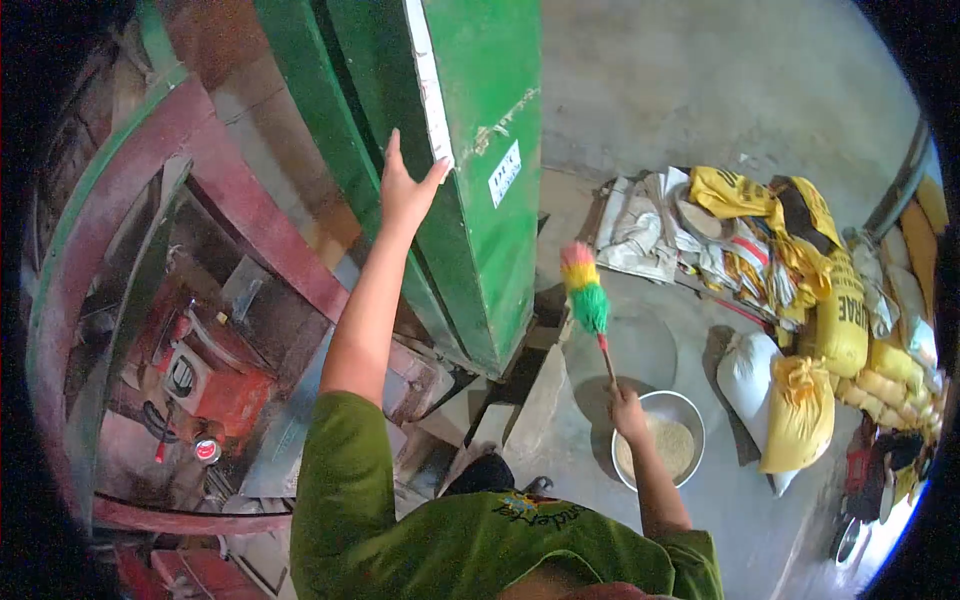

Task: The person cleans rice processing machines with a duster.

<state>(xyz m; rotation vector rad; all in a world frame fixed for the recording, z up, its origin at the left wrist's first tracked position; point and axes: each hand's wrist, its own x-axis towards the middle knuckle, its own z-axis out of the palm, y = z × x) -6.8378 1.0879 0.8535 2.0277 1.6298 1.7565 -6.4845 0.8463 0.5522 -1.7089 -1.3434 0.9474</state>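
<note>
The duster (588,300) is clenched in the right hand (628,413), between sacks (800,415) and green casing (490,100) touched by the spread left hand (407,192).

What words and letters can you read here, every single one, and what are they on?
"D?C", on the white label on the green machine; the middle letter is blurry, maybe an E, and the line below is too small to read.
"onder", on the green shirt; the rest is unclear.
"URAE", on a yellow sack; maybe part of a longer word.
Black marks on the yellow sack at the top: too blurry to read.
</note>
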